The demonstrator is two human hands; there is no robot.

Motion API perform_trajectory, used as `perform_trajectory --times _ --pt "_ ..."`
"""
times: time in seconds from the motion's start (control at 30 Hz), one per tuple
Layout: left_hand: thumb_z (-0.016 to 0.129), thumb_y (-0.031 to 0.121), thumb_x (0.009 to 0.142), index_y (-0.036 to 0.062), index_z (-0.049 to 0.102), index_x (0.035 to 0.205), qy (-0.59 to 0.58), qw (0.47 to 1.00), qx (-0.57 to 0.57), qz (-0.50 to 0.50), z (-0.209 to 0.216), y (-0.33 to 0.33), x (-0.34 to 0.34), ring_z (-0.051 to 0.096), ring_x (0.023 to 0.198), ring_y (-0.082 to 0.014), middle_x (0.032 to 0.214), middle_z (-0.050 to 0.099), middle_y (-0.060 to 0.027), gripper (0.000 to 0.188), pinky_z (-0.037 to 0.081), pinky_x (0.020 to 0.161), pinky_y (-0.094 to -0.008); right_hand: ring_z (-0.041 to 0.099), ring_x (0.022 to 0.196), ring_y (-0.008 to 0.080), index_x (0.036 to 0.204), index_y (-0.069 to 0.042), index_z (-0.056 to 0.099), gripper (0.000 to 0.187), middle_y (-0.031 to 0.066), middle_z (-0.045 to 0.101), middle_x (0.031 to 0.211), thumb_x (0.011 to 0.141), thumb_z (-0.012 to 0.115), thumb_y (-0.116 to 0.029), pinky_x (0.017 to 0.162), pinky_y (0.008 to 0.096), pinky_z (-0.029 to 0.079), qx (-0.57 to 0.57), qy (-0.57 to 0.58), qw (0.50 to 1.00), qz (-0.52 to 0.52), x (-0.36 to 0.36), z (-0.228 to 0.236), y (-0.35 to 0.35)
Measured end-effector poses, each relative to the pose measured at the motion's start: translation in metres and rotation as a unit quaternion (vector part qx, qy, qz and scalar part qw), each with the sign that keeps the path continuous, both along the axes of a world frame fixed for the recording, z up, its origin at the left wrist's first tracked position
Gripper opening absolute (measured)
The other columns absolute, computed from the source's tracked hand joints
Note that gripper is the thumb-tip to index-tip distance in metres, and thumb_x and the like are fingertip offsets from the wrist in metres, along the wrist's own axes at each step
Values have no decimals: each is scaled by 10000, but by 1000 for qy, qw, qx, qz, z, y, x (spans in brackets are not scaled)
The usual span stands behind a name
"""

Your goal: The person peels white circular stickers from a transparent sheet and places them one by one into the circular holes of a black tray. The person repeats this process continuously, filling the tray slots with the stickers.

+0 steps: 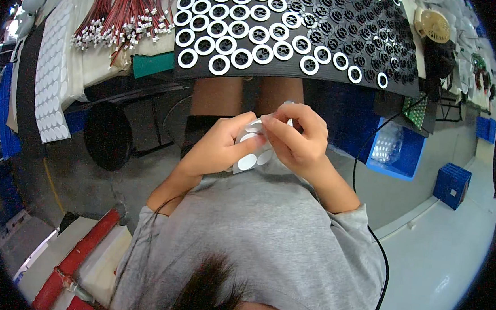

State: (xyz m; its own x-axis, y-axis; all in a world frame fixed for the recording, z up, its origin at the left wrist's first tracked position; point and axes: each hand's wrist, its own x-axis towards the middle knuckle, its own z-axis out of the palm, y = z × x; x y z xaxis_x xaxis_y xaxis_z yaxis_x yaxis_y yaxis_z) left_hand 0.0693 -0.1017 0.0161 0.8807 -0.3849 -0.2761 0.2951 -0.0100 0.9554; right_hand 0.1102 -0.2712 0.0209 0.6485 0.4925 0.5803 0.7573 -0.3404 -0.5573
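Note:
A strip of round white stickers (247, 162) is held in front of my grey shirt, over my lap. My left hand (217, 144) is closed on its left side, the thumb lying across the stickers. My right hand (301, 136) pinches at the strip's upper edge, its fingertips against a round sticker. Whether that sticker is lifted from its backing cannot be made out. Beyond my hands, a black board (179, 68) on the table carries rows of black round parts (346, 33), many with white rings (241, 58) on them.
Bundled red and black wires with white connectors (130, 31) lie at the far left, beside a long sheet of white round stickers (50, 86). A blue bin (392, 169) stands below the table at right. A small beige fan (433, 25) and a black cable (356, 161) are also at right.

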Motion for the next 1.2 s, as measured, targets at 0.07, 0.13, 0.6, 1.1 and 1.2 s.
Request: perform_trajectory --times 0.07,0.13,0.6,1.1,1.2 --pt "564 151 817 16 494 823 5 1000 -21 13 0 0 -1 441 640 -24 701 518 20 152 364 532 -194 547 598 200 823 -58 588 271 72 547 768 560 644 -91 503 305 435 13 -24 1000 12 1 -5 2" --pt "550 117 819 20 491 812 31 998 -49 24 0 1 -2 435 647 -13 707 510 31 114 352 529 -181 551 610 211 824 -41 582 273 83 546 765 562 645 -84 509 315 439 30 -36 999 23 0 -7 4" --pt "584 75 768 18 496 751 -1 999 36 10 1 4 -2 452 583 -27 650 517 19 107 362 488 -205 562 865 278 770 -23 527 120 119 557 817 707 624 -53 718 333 442 51 293 943 151 -1 20 -26" --pt "586 179 795 16 511 725 0 989 144 37 -3 16 -2 473 589 -51 631 520 9 192 374 513 -223 500 941 224 783 -18 592 77 93 548 985 732 613 -72 848 292 369 -26 123 946 -299 67 21 -120" --pt "585 183 798 24 506 721 5 991 128 40 -4 16 -2 464 594 -47 634 513 17 194 367 512 -220 486 973 229 786 -26 610 88 90 556 998 734 621 -97 869 311 353 -50 100 938 -327 76 11 -125"
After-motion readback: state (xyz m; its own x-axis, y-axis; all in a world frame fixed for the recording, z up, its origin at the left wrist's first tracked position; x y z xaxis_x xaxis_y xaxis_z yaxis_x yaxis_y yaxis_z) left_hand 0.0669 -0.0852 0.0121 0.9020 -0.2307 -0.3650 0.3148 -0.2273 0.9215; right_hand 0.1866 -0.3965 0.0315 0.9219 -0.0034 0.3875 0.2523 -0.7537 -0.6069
